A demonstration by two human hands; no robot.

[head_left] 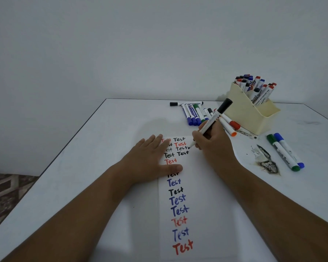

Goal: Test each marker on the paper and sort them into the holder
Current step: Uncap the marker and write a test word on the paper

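Here, right hand [214,146] fingers clamp one black marker [212,122]; left hand [151,159] fingers flat on paper [203,205].

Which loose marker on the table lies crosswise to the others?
The black-capped white marker at the far edge of the white table. It lies sideways, behind the row of blue and green markers, which all point toward the person.

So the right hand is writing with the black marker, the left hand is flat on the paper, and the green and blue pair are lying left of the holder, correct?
Not quite. The head view shows the green and blue pair lying to the right of the holder, nearer the camera. The rest holds: the right hand writes with the black marker, and the left hand lies flat on the paper.
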